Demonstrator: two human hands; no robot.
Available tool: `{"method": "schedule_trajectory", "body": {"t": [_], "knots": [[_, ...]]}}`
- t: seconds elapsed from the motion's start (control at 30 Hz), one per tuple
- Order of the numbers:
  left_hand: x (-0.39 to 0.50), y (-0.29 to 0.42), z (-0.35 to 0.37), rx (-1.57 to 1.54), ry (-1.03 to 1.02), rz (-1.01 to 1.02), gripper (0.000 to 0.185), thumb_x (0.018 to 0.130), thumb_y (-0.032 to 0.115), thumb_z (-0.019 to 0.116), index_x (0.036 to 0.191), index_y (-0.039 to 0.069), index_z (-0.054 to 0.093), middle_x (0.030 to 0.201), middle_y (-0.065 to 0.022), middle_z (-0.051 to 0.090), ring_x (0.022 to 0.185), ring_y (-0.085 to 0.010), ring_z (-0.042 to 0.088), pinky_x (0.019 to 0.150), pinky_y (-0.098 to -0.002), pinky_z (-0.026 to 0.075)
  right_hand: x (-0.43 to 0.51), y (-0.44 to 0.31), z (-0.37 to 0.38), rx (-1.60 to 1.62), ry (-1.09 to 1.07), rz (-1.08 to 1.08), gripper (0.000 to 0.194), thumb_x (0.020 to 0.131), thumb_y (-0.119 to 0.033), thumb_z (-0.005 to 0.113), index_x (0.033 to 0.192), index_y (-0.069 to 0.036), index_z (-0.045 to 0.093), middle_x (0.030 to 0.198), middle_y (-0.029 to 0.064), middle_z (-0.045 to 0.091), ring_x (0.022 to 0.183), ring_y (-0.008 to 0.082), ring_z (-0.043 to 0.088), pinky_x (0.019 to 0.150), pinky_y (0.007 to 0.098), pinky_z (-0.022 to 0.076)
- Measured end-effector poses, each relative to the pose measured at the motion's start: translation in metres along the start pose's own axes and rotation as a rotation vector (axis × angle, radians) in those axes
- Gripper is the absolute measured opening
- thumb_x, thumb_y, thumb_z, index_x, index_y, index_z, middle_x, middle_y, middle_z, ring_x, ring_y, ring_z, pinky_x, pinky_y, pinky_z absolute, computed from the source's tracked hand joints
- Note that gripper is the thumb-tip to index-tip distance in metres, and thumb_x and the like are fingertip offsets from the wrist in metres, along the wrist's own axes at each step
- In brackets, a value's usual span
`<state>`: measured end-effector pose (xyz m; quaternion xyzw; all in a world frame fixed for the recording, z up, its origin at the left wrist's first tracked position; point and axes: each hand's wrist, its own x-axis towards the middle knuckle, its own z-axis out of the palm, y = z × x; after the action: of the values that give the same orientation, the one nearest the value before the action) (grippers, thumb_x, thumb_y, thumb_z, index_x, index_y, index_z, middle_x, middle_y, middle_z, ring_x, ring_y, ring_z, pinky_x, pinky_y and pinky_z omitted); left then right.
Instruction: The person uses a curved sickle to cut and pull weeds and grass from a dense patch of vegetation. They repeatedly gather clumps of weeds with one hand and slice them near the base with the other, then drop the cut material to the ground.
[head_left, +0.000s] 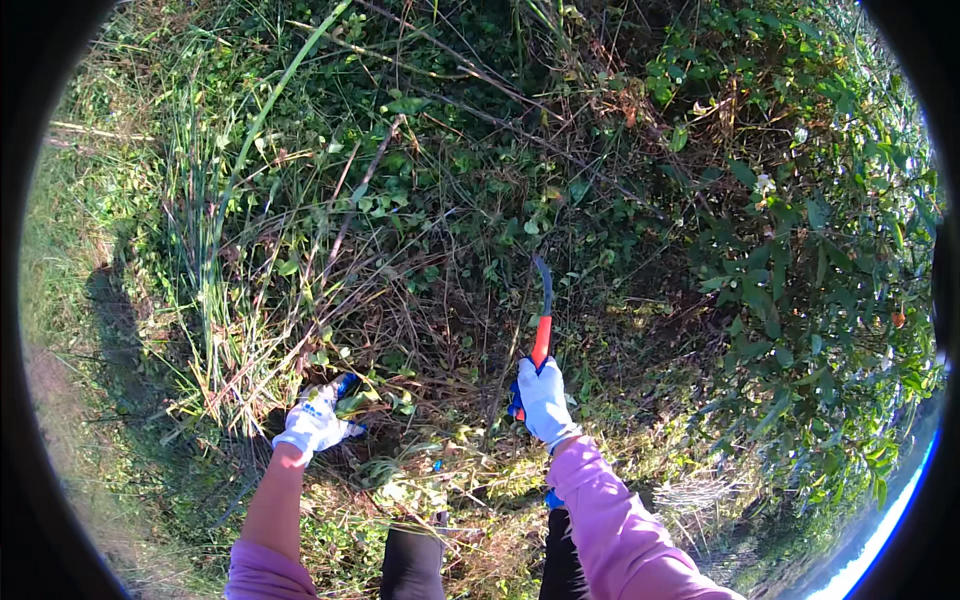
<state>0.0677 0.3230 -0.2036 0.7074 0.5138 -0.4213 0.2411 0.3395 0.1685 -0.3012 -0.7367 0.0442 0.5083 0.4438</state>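
My right hand (544, 397), in a white work glove with blue on the palm side, grips the orange handle of a sickle (544, 296). Its curved dark blade points up and away from me, over tangled stems. My left hand (315, 416), in a matching glove, is low at the left among leaves and dry stalks, thumb and fingers spread apart. Leafy stems (360, 397) lie at its fingers; whether it touches them I cannot tell. Just beyond it stands a clump of tall green grass (206, 300).
Dense vines and weeds cover the ground ahead. A leafy bush (780, 285) rises on the right. Long dry stalks (364, 184) lean across the middle left. Cut-looking dry grass (694, 491) lies at the lower right, and my dark-trousered legs (412, 562) are at the bottom.
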Motion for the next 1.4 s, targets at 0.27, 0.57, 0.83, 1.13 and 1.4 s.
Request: {"method": "schedule_trajectory", "body": {"t": [0.27, 0.57, 0.83, 1.13, 1.4], "knots": [[0.007, -0.017, 0.003, -0.322, -0.036, 0.042, 0.088, 0.057, 0.034, 0.083, 0.133, 0.016, 0.042, 0.116, -0.0101, 0.059, 0.103, -0.0223, 0.057, 0.090, -0.0305, 0.043, -0.147, 0.057, -0.029, -0.572, -0.270, 0.256, 0.033, 0.085, -0.032, 0.058, 0.095, -0.002, 0.050, 0.065, 0.0059, 0.055, 0.049, 0.0159, 0.052, 0.044, 0.0321, 0.0425], [-0.006, 0.023, -0.040, -0.344, -0.118, 0.085, 0.086, 0.058, 0.033, 0.081, 0.132, 0.011, 0.042, 0.110, -0.0156, 0.062, 0.101, -0.0278, 0.059, 0.088, -0.0358, 0.045, -0.089, -0.016, -0.069, 0.038, 0.026, -0.081, 0.014, 0.089, -0.016, 0.054, 0.090, -0.007, 0.044, 0.061, -0.0016, 0.045, 0.046, 0.0075, 0.045, 0.038, 0.0247, 0.0387], [0.002, 0.016, -0.034, -0.263, -0.092, 0.157, 0.095, 0.059, 0.039, 0.080, 0.139, 0.021, 0.033, 0.115, -0.0123, 0.060, 0.101, -0.0270, 0.059, 0.089, -0.0348, 0.046, 0.060, -0.137, 0.035, -0.103, -0.157, -0.187, 0.026, 0.087, -0.025, 0.055, 0.090, -0.002, 0.044, 0.058, 0.0056, 0.050, 0.044, 0.0193, 0.051, 0.041, 0.0337, 0.0451], [0.005, -0.002, -0.022, -0.240, -0.091, 0.015, 0.081, 0.060, 0.044, 0.079, 0.120, 0.000, 0.047, 0.101, -0.0166, 0.063, 0.089, -0.0264, 0.062, 0.079, -0.0336, 0.049, -0.127, 0.052, 0.013, -0.516, -0.332, 0.146, 0.033, 0.085, -0.029, 0.057, 0.092, 0.002, 0.047, 0.067, 0.0151, 0.057, 0.055, 0.0250, 0.057, 0.050, 0.0390, 0.0428], [0.003, 0.002, -0.023, -0.304, -0.131, -0.035, 0.081, 0.055, 0.041, 0.083, 0.120, 0.006, 0.051, 0.098, -0.0123, 0.065, 0.086, -0.0239, 0.062, 0.079, -0.0308, 0.048, -0.034, -0.038, -0.003, -0.238, 0.025, -0.192, 0.023, 0.087, -0.024, 0.056, 0.093, -0.003, 0.049, 0.059, 0.0029, 0.050, 0.047, 0.0143, 0.050, 0.042, 0.0307, 0.0403]]}}
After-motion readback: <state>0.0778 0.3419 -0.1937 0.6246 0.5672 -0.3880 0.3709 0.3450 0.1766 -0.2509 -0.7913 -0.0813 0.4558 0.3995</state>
